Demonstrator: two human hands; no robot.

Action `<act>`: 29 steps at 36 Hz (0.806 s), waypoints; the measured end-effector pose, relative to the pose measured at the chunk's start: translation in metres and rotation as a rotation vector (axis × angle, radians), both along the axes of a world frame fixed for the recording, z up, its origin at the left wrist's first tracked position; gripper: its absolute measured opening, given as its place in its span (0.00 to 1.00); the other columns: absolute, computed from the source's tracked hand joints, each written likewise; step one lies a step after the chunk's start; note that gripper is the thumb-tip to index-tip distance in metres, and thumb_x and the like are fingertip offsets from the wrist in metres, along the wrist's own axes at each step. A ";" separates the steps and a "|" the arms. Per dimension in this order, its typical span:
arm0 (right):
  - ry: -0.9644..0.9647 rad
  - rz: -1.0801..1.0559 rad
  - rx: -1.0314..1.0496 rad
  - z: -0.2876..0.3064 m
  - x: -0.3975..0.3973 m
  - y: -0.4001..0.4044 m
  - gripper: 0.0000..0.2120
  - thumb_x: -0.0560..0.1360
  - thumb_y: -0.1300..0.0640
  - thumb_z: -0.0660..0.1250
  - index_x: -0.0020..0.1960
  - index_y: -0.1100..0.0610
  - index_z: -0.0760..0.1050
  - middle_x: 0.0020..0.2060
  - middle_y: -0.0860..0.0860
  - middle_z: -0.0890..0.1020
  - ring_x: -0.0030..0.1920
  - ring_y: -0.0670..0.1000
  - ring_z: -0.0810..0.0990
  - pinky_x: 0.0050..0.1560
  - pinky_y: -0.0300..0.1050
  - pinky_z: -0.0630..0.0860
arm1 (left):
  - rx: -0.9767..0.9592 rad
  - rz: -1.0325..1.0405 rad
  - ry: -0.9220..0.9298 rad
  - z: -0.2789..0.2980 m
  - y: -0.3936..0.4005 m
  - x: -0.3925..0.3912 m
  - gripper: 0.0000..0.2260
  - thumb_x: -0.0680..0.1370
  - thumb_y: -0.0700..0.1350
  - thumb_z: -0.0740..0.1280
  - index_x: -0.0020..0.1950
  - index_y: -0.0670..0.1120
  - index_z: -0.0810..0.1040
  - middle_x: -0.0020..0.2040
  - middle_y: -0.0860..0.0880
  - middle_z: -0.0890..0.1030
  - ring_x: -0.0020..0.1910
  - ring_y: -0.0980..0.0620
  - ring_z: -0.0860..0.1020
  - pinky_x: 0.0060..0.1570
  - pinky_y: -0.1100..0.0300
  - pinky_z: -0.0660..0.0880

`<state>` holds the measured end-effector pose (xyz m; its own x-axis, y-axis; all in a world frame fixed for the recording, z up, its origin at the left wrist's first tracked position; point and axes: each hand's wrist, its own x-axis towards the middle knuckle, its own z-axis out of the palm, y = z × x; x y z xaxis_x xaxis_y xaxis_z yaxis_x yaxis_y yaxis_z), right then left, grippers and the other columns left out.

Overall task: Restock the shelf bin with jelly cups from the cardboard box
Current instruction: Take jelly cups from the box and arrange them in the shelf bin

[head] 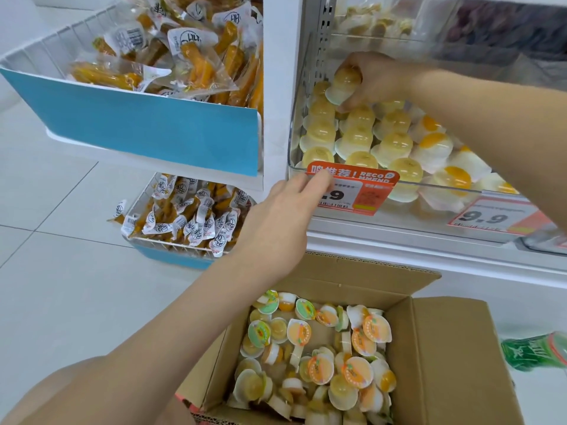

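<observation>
1. Placement is the step in hand: the right hand (372, 79) reaches into the clear shelf bin (310, 111) and has its fingers curled round one pale yellow jelly cup (345, 85), dome up, at the back left corner of the bin.

2. That cup sits just above the rear row of cups already standing in the bin, touching or nearly touching them; I cannot tell whether it is fully seated.

3. Rows of jelly cups (395, 145) fill the bin front to back, dome side up, pale ones on the left and orange-centred ones towards the right.

4. The left hand (287, 216) reaches to the bin's front edge, fingers fairly straight, fingertips resting on the orange price tag (365, 187); it holds no cup and seems to steady the bin.

5. The cardboard box (445, 348) stands open on the floor below the shelf, with many cups in the box (322, 357) lying loose at all angles, some lid up, some on their sides.

6. Judged from this, the bin is nearly full but the box is far from empty.

7. The next move calls for letting go of the cup once it sits level in its row, then bringing a hand down to the box to pick another and turning it dome up before placing.
</observation>
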<state>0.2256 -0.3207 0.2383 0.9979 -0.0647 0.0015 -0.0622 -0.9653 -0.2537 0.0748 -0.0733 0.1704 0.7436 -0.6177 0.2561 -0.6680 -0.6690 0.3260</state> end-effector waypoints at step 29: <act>0.459 0.197 0.207 -0.253 -0.316 0.052 0.16 0.73 0.57 0.69 0.59 0.55 0.72 0.53 0.51 0.77 0.55 0.50 0.73 0.53 0.44 0.70 | 0.405 0.030 0.749 -0.200 0.040 -0.065 0.21 0.70 0.32 0.65 0.60 0.47 0.71 0.58 0.47 0.75 0.55 0.47 0.76 0.51 0.51 0.76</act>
